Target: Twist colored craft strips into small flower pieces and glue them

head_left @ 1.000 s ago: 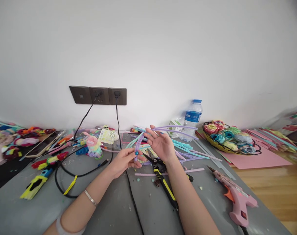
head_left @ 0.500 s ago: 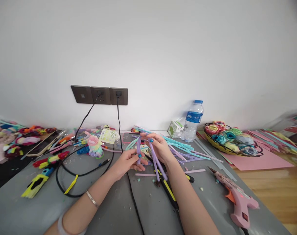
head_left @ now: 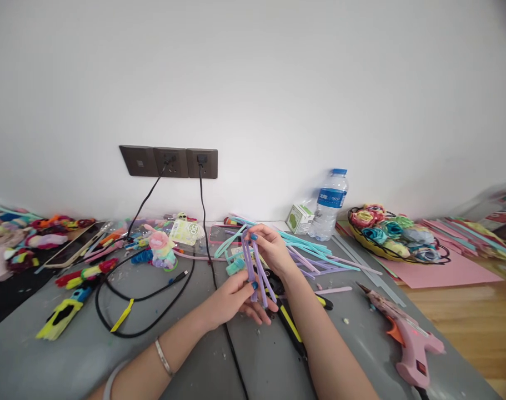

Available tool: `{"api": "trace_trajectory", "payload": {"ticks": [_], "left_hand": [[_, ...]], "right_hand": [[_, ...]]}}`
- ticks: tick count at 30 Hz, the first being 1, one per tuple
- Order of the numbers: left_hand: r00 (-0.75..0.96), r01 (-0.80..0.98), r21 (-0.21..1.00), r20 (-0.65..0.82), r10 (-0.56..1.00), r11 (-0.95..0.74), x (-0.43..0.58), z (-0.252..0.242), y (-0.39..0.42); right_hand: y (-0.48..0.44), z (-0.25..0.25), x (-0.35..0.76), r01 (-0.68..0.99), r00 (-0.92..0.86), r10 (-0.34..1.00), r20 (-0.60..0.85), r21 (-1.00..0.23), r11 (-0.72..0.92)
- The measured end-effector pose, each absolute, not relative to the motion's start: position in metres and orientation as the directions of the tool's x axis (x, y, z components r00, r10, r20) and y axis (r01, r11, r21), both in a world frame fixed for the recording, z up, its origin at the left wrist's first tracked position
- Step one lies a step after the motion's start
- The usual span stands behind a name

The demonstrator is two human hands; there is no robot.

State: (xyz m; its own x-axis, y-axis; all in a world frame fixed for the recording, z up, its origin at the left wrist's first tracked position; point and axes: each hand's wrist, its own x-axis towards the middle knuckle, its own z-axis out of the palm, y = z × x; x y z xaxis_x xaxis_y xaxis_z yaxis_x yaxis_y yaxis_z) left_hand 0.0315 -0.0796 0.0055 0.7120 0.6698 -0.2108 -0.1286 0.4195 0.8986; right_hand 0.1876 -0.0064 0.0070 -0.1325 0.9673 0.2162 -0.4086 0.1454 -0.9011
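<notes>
Purple pipe cleaners (head_left: 249, 266) hang bent above the grey counter (head_left: 69, 366) — the right hand (head_left: 271, 250) pinches their top, the left hand (head_left: 236, 297) grasps them lower. Light, even finger pressure should keep them aligned.

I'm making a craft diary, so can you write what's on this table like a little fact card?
Left hand: thumb and fingers on the lower part of some purple fuzzy strips
Right hand: pinching the same strips near the top
Behind the hands: turquoise strips
Beneath right arm: yellow-and-black tool, partly hidden
Right side: pink glue gun, lying down
Back, near wall: water bottle with blue cap, upright, beside a small box
Left side: fluffy pastel toy
Table: grey
</notes>
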Motion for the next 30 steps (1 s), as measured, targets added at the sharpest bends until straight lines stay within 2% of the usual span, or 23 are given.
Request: {"api": "trace_trajectory", "payload": {"ticks": [8,14,22,30], "left_hand": [[0.732,-0.139,0.875,-0.225,0.643,0.463,0.034,0.000,-0.083],[0.681,-0.159,0.886,-0.221,0.698,0.436,0.034,0.005,-0.083],[0.609,-0.200,0.879,-0.235,0.758,0.433,0.035,0.007,-0.082],[0.624,-0.186,0.873,-0.249,0.741,0.450,0.033,0.009,-0.081]], "right_hand": [[-0.012,0.012,0.184,-0.451,-0.179,0.971,0.157,-0.890,0.060],[-0.013,0.014,0.183,-0.494,-0.169,0.976,0.137,-0.869,0.036],[-0.010,0.007,0.176,-0.395,-0.219,0.948,0.228,-0.910,0.128],[-0.006,0.004,0.180,-0.312,-0.092,0.954,0.287,-0.918,0.246]]}}
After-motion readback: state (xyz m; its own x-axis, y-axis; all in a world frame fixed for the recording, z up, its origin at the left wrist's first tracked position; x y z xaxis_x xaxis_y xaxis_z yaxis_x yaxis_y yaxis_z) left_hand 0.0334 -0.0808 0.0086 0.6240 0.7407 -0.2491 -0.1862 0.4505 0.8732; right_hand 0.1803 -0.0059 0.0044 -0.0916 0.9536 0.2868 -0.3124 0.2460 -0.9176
